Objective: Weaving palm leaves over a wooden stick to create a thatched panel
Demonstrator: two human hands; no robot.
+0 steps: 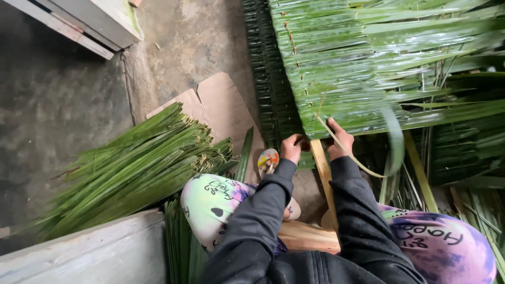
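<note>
Low down, left hand [292, 148] and right hand [341, 140] both pinching the woven leaf panel's [368, 68] bottom edge, bare floor [58, 105] leftward.

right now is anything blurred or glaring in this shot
Head view: one leaf beside the right hand is smeared by motion blur; the woven leaf panel shows pale sheen; soft even light, no hard shadows; the left hand and leaf bundle look sharp.

1. Black zip-front jacket [315, 263], its long black sleeves [258, 210] reaching the wrists.
2. On either side of the jacket, tie-dye trousers [210, 202] in purple, green and white, printed with black hearts and lettering.
</note>
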